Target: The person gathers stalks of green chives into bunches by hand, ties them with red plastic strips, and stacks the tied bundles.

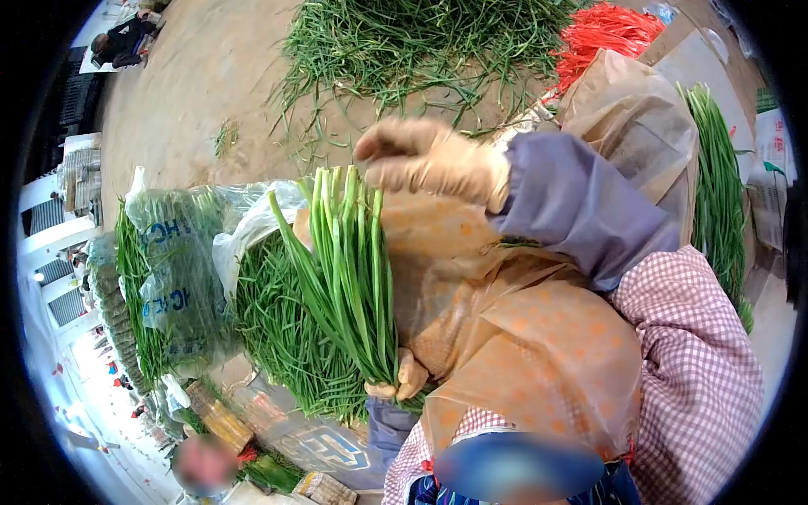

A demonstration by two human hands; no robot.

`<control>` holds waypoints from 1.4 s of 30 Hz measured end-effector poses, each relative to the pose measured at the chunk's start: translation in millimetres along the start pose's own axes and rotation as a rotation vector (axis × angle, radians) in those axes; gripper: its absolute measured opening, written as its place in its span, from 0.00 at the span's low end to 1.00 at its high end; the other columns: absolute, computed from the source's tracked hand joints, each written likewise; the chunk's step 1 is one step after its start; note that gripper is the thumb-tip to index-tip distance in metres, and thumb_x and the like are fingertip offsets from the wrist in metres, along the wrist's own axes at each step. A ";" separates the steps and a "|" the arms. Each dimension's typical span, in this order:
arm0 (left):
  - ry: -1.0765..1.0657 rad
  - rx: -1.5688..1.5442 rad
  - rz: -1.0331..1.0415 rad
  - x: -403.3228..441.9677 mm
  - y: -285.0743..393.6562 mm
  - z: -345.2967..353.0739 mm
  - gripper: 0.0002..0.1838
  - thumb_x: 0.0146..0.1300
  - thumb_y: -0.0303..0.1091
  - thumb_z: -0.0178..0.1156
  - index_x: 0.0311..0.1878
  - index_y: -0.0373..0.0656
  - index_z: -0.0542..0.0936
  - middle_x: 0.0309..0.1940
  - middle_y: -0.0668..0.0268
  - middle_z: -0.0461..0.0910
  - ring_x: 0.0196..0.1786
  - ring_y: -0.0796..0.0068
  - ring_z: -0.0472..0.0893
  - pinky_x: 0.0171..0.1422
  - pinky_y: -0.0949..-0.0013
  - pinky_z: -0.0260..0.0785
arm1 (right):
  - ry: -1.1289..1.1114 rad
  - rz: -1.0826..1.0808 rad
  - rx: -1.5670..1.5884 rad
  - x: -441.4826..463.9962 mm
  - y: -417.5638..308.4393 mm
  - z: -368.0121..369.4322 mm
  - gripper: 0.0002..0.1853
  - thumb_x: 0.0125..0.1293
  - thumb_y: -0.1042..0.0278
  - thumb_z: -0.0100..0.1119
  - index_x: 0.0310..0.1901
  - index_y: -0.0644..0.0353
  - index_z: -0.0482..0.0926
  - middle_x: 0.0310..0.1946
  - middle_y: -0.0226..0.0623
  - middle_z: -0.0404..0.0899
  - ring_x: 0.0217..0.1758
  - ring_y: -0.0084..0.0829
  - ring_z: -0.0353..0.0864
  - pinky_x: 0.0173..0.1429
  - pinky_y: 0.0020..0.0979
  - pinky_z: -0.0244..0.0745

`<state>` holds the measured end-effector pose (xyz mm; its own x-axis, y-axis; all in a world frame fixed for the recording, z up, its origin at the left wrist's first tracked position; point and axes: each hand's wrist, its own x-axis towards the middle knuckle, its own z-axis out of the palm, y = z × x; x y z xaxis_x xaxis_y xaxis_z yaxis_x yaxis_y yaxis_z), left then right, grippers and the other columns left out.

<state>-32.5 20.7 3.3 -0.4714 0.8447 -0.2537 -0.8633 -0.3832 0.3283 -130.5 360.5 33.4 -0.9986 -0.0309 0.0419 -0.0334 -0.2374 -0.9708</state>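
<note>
My left hand (406, 375), in a tan glove, is closed around the leafy lower part of a bunch of garlic chives (349, 261). The pale cut ends of the bunch point up and away from me. Just beyond those ends is my right hand (433, 164), gloved too and slightly blurred, its fingers stretched out and nothing in them. Under the held bunch, a heap of chives (282, 328) lies in an opened clear plastic bag (273, 206). A translucent apron with orange spots (539, 337) covers my lap.
Loose chives (421, 50) are spread on the floor ahead, beside a pile of red ties (606, 38). Bagged chives (181, 278) stand at the left. More chives (715, 194) lie along the right. A person (126, 40) is far off at upper left.
</note>
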 end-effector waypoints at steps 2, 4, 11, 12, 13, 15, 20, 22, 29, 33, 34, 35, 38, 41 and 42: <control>0.001 0.007 0.002 1.3 3.7 1.4 0.29 0.41 0.18 0.62 0.53 0.27 0.71 0.35 0.53 0.77 0.17 0.72 0.70 0.19 0.70 0.58 | -0.031 0.129 -0.085 4.8 10.4 21.3 0.19 0.62 0.66 0.68 0.52 0.59 0.73 0.38 0.29 0.78 0.33 0.17 0.75 0.35 0.20 0.70; 0.001 0.013 -0.002 2.5 4.4 2.4 0.29 0.42 0.18 0.62 0.52 0.27 0.71 0.35 0.53 0.77 0.17 0.72 0.70 0.19 0.70 0.58 | -0.071 0.254 0.255 5.1 2.5 26.0 0.19 0.61 0.68 0.68 0.51 0.60 0.72 0.36 0.29 0.78 0.33 0.18 0.74 0.33 0.21 0.70; -0.002 -0.001 -0.031 3.5 -1.7 1.3 0.28 0.43 0.19 0.62 0.52 0.28 0.71 0.35 0.53 0.77 0.18 0.71 0.70 0.20 0.70 0.59 | 0.038 0.284 0.363 -18.4 7.4 25.3 0.19 0.64 0.74 0.61 0.55 0.60 0.70 0.31 0.26 0.77 0.32 0.17 0.75 0.31 0.22 0.71; -0.010 -0.002 -0.032 4.4 -3.2 1.4 0.27 0.43 0.19 0.62 0.52 0.28 0.71 0.35 0.53 0.77 0.18 0.71 0.71 0.20 0.70 0.59 | 0.068 0.277 0.319 -22.9 7.9 25.3 0.19 0.64 0.74 0.61 0.55 0.60 0.70 0.31 0.26 0.76 0.32 0.17 0.75 0.31 0.22 0.71; -0.012 -0.005 -0.035 4.3 -2.8 1.3 0.27 0.43 0.19 0.62 0.52 0.28 0.71 0.35 0.53 0.77 0.18 0.71 0.71 0.20 0.70 0.59 | 0.097 0.269 0.277 -26.6 8.9 25.5 0.18 0.64 0.74 0.60 0.55 0.60 0.71 0.31 0.27 0.76 0.32 0.17 0.75 0.31 0.21 0.71; -0.015 -0.008 -0.037 5.0 -3.0 1.4 0.27 0.43 0.19 0.62 0.52 0.28 0.71 0.35 0.53 0.77 0.18 0.71 0.71 0.20 0.70 0.59 | 0.110 0.257 0.120 -28.7 8.2 23.8 0.20 0.64 0.72 0.60 0.57 0.60 0.71 0.32 0.28 0.76 0.34 0.19 0.76 0.37 0.23 0.74; -0.023 -0.020 -0.038 -0.5 0.9 5.2 0.26 0.44 0.19 0.62 0.51 0.28 0.72 0.35 0.53 0.78 0.19 0.71 0.71 0.20 0.69 0.60 | 0.129 -0.299 -0.434 -22.1 31.6 17.0 0.22 0.63 0.69 0.59 0.60 0.53 0.72 0.43 0.42 0.81 0.51 0.37 0.80 0.59 0.40 0.71; -0.026 -0.018 -0.035 1.5 -2.2 3.7 0.26 0.44 0.19 0.62 0.51 0.28 0.72 0.35 0.53 0.78 0.19 0.71 0.71 0.21 0.69 0.60 | 0.179 -0.630 -0.823 -11.0 20.8 10.6 0.23 0.62 0.69 0.59 0.60 0.53 0.72 0.45 0.45 0.80 0.56 0.41 0.78 0.65 0.49 0.65; -0.017 -0.028 -0.048 -1.2 -7.4 4.6 0.25 0.46 0.19 0.62 0.51 0.28 0.72 0.36 0.53 0.78 0.19 0.70 0.72 0.21 0.69 0.60 | -0.362 0.072 -0.704 15.7 -15.2 20.1 0.19 0.61 0.54 0.66 0.49 0.55 0.82 0.39 0.41 0.82 0.48 0.38 0.80 0.57 0.38 0.72; -0.016 -0.042 -0.061 -1.8 -9.4 4.2 0.24 0.46 0.19 0.62 0.50 0.28 0.72 0.36 0.53 0.78 0.20 0.70 0.72 0.21 0.69 0.61 | -0.320 0.182 -0.200 23.9 -1.4 31.3 0.17 0.58 0.67 0.69 0.48 0.61 0.83 0.35 0.38 0.86 0.38 0.27 0.82 0.46 0.28 0.77; -0.015 -0.045 -0.061 -2.1 -9.9 3.8 0.24 0.46 0.19 0.62 0.50 0.28 0.72 0.36 0.53 0.78 0.20 0.70 0.72 0.21 0.69 0.61 | -0.322 0.186 -0.081 26.4 4.8 33.6 0.16 0.57 0.69 0.69 0.48 0.61 0.83 0.36 0.37 0.86 0.38 0.25 0.82 0.46 0.28 0.76; -0.014 -0.046 -0.057 -1.4 -9.4 2.7 0.24 0.47 0.19 0.62 0.50 0.28 0.72 0.36 0.53 0.78 0.20 0.70 0.72 0.21 0.69 0.61 | -0.285 0.193 0.022 26.6 9.0 36.7 0.14 0.58 0.72 0.66 0.48 0.59 0.84 0.36 0.38 0.86 0.38 0.23 0.83 0.44 0.26 0.77; -0.019 -0.055 -0.062 0.6 -10.7 0.8 0.23 0.47 0.19 0.62 0.50 0.28 0.72 0.36 0.52 0.78 0.20 0.70 0.73 0.22 0.69 0.61 | -0.098 0.051 -0.281 22.5 8.0 31.9 0.14 0.60 0.75 0.63 0.48 0.58 0.84 0.36 0.40 0.86 0.37 0.26 0.84 0.43 0.27 0.79; -0.030 -0.060 -0.057 2.3 -11.1 -0.1 0.23 0.48 0.19 0.62 0.50 0.28 0.72 0.36 0.52 0.78 0.20 0.70 0.73 0.22 0.68 0.61 | 0.217 -0.515 -0.681 56.3 37.0 -30.1 0.11 0.60 0.75 0.63 0.45 0.57 0.85 0.36 0.41 0.86 0.37 0.31 0.85 0.44 0.30 0.81; -0.037 -0.067 -0.041 0.3 -11.1 -1.2 0.23 0.48 0.19 0.62 0.50 0.28 0.72 0.36 0.52 0.78 0.20 0.70 0.73 0.22 0.68 0.61 | 0.308 -0.523 -0.564 65.5 29.3 -52.0 0.12 0.62 0.71 0.64 0.48 0.58 0.83 0.37 0.40 0.85 0.43 0.32 0.84 0.48 0.31 0.81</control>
<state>-23.2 24.7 -1.5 -0.4299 0.8727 -0.2315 -0.8923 -0.3715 0.2565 -199.0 402.0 -4.6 -0.8118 0.2354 0.5343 -0.4299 0.3784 -0.8198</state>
